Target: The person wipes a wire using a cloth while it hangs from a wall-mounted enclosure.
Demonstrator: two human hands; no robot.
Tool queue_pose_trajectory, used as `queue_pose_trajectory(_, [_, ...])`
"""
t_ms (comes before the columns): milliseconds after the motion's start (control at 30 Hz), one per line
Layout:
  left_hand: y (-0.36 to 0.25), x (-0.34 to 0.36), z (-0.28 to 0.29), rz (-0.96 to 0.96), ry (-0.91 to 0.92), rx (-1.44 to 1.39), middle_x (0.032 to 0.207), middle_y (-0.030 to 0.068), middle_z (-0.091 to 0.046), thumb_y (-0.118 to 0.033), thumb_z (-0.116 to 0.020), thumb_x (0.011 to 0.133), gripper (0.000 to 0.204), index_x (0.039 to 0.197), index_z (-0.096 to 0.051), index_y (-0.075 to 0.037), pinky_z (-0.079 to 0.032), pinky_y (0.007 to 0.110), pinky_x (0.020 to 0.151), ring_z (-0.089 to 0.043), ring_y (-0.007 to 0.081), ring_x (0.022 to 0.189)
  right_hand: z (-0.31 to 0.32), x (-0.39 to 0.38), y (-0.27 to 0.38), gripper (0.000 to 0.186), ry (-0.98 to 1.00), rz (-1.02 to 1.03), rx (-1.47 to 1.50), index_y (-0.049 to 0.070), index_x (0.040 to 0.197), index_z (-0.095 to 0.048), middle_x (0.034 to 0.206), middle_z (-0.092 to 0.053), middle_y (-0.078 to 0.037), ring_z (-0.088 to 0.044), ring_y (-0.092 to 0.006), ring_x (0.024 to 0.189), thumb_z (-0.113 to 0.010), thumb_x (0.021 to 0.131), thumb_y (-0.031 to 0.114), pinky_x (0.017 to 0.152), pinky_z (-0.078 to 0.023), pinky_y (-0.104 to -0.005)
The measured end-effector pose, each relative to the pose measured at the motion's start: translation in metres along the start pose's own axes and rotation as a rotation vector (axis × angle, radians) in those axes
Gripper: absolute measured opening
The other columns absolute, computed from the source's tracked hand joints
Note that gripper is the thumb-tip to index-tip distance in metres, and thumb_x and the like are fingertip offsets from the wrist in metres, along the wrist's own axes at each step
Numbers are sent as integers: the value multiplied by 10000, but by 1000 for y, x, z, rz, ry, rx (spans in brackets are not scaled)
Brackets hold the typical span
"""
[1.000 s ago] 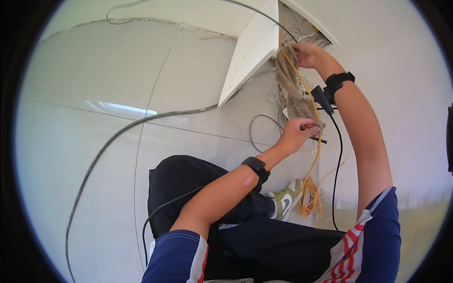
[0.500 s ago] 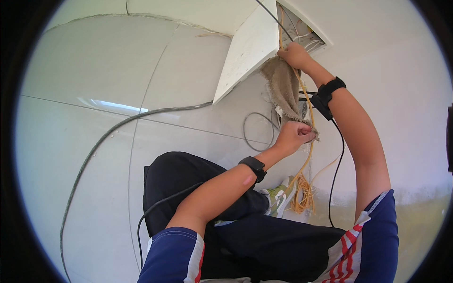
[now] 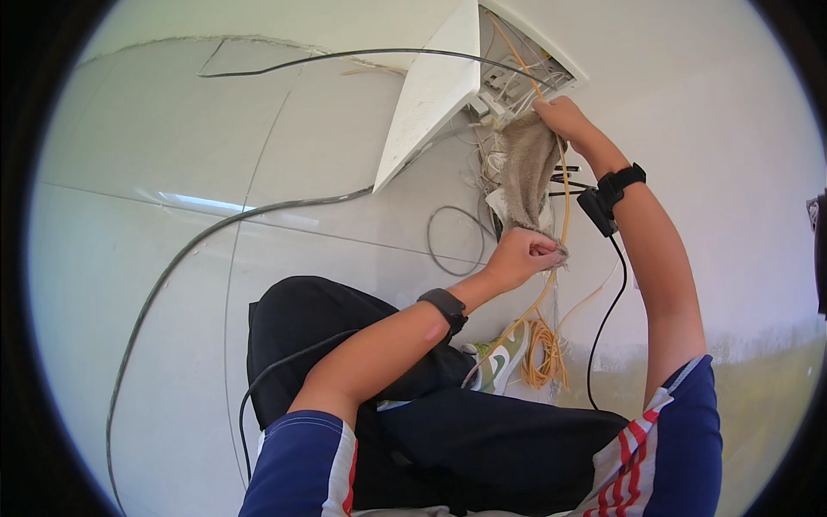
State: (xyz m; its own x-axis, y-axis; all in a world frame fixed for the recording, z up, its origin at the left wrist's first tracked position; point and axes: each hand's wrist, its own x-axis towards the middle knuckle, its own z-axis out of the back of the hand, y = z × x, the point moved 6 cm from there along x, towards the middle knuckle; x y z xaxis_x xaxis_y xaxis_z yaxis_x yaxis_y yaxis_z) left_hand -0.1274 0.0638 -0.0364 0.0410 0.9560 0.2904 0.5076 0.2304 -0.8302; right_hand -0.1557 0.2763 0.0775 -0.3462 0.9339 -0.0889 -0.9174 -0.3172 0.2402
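Holding brown cloth (image 3: 527, 168); left hand (image 3: 519, 258) pinching lower end; right hand (image 3: 563, 119) upper end.

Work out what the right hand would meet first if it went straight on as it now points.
The right hand would probably meet the white cables up and to its left before the open white panel, though depth is unclear.

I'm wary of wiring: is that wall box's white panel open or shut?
Open: the white panel juts out from the wall box, leaving wires inside visible above the right hand.
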Motion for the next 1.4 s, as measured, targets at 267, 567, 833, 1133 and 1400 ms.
queue_pose_trajectory(267, [7, 4, -16, 71, 39, 74, 660, -16, -606, -164, -689, 784, 203, 864, -671, 22, -401, 180, 516, -472, 13, 562, -6, -26, -49, 402, 56, -145, 369, -87, 776, -563, 708, -559, -96, -524, -190, 633, -511, 809, 311, 585, -425, -351])
queue_pose_trajectory(567, [13, 8, -15, 116, 34, 22, 693, -22, -618, -171, -686, 791, 209, 886, -674, 15, -392, 176, 515, -481, 10, 582, -2, -53, -48, 358, 56, -148, 433, -29, 713, -551, 652, -529, -54, -496, -151, 577, -489, 824, 306, 547, -401, -313])
queue_pose_trajectory(833, [8, 10, -16, 112, 18, 66, 731, -4, -637, -182, -694, 787, 245, 913, -670, 26, -406, 175, 531, -494, 8, 608, 2, -65, -56, 367, 31, -105, 430, -18, 705, -550, 630, -517, -34, -471, -131, 557, -476, 850, 311, 531, -386, -308])
queue_pose_trajectory(1133, [6, 12, -18, 112, 15, 38, 749, 14, -649, -182, -700, 782, 262, 915, -665, 40, -429, 182, 571, -513, 21, 630, -2, -79, -63, 365, 39, -137, 467, -29, 701, -550, 634, -517, -26, -463, -122, 585, -488, 843, 300, 562, -401, -304])
queue_pose_trajectory(1400, [4, 9, -24, 107, 17, 90, 711, -4, -622, -173, -698, 785, 251, 910, -665, 41, -419, 180, 561, -495, 23, 614, -3, -92, -77, 367, 36, -104, 411, -17, 674, -537, 590, -483, -16, -433, -116, 565, -471, 843, 302, 536, -376, -305])
